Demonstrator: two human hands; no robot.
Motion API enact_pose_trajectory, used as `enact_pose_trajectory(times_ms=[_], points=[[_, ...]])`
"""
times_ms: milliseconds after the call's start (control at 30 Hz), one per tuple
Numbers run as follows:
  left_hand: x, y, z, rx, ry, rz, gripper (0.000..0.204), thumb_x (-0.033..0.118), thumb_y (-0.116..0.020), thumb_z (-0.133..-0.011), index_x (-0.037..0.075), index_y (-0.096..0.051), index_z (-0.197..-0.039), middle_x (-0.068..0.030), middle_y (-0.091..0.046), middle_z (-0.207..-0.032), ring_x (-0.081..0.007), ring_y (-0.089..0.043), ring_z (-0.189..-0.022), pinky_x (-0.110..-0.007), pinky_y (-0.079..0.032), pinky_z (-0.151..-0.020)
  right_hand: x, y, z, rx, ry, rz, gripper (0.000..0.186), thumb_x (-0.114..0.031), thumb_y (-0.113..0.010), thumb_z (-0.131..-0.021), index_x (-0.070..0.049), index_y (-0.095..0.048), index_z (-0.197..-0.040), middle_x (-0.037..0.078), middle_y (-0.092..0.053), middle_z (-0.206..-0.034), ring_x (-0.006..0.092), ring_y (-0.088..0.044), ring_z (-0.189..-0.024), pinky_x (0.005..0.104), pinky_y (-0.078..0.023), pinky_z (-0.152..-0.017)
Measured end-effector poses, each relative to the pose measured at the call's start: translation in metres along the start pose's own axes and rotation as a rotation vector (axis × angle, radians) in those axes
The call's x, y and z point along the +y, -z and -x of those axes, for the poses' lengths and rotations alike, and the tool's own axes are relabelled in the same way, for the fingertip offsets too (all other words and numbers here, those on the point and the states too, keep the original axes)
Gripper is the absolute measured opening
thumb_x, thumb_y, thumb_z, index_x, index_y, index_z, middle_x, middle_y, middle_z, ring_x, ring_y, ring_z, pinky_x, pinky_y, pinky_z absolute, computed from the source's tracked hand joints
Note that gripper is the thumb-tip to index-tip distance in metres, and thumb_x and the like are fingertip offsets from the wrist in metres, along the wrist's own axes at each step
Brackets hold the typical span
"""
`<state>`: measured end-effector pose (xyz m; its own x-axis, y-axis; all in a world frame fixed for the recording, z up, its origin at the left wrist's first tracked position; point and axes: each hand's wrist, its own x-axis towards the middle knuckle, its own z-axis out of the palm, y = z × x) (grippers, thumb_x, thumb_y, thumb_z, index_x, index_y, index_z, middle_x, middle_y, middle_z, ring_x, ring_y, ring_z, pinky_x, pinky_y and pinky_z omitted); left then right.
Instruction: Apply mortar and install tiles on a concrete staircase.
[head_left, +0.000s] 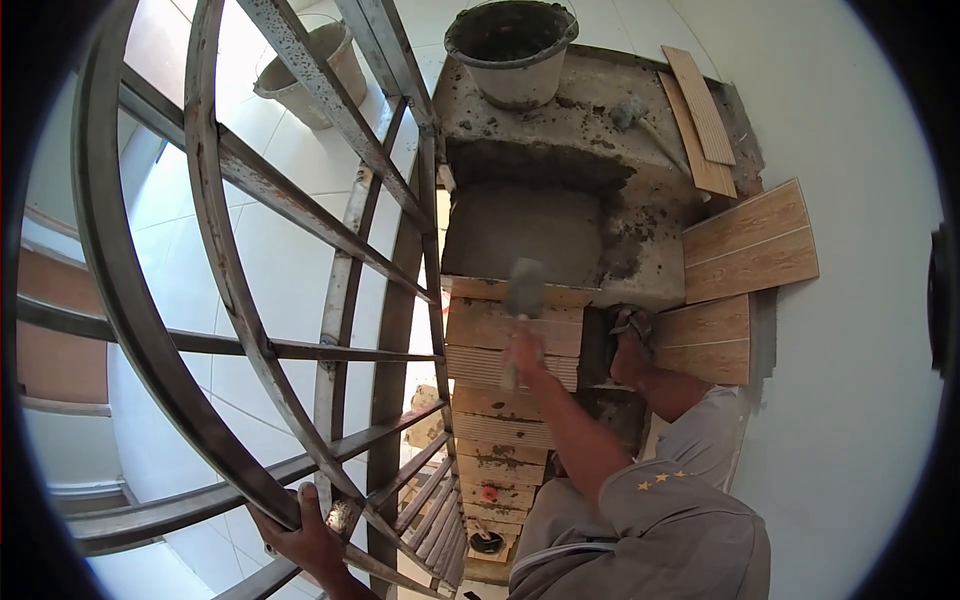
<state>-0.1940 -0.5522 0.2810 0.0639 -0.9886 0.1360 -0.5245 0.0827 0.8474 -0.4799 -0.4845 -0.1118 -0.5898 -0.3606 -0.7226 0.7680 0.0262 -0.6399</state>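
Note:
My left hand [308, 540] is wrapped round a bar of the bare metal stair railing [285, 505] at the lower left. In my right hand [524, 352] is a trowel [524, 284], its handle in my closed fingers; hand and blade are a little blurred. The blade is over the front edge of a step, just short of a smoothed bed of grey mortar [525, 230]. Beneath my hand lie wood-look tiles [480, 330] with grooved strips on the steps.
A mortar-stained bucket [510, 85] stands on the top landing beside a mallet-like tool [628, 112] and loose tile strips [697, 105]. Wood-look tiles [750, 245] line the white wall [840, 400] at right. Beyond the railing stands another bucket [320, 80]. My sandalled foot [630, 345] is on a step.

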Motion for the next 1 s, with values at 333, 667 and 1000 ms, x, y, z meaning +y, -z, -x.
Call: enact_pose_trajectory(times_ms=[333, 667, 1000], points=[[-0.021, -0.001, -0.006, 0.030, -0.029, 0.029, 0.077, -0.005, -0.074, -0.080, -0.007, -0.035, -0.147, -0.0105, -0.061, -0.103, -0.0162, -0.058, -0.084, -0.028, -0.050, -0.075, -0.024, 0.016, 0.020, 0.155, 0.366, 0.948, 0.061, -0.053, -0.047, -0.100, 0.004, -0.064, -0.110, 0.027, -0.068, -0.097, 0.0458, -0.065, -0.093, 0.0527, -0.049, -0.080], [-0.032, 0.005, -0.012, -0.008, -0.134, -0.081, 0.074, 0.009, -0.079, -0.081, -0.008, -0.041, -0.142, -0.0067, -0.059, -0.090, -0.0145, -0.055, -0.076, -0.028, -0.047, -0.069, -0.060, 0.098, 0.027, -0.197, 0.277, 1.635, 0.054, -0.050, -0.051, -0.097, -0.001, -0.066, -0.115, 0.025, -0.067, -0.109, 0.0435, -0.063, -0.104, 0.0506, -0.048, -0.091], [-0.018, 0.000, -0.004, -0.003, 0.022, 0.020, 0.080, 0.000, -0.078, -0.080, -0.008, -0.035, -0.147, -0.0124, -0.059, -0.107, -0.0176, -0.058, -0.088, -0.029, -0.050, -0.077, -0.137, 0.079, -0.030, -0.270, 0.532, 1.612, 0.043, -0.042, -0.053, -0.096, -0.002, -0.067, -0.104, 0.023, -0.068, -0.104, 0.0438, -0.063, -0.102, 0.0516, -0.049, -0.088]])
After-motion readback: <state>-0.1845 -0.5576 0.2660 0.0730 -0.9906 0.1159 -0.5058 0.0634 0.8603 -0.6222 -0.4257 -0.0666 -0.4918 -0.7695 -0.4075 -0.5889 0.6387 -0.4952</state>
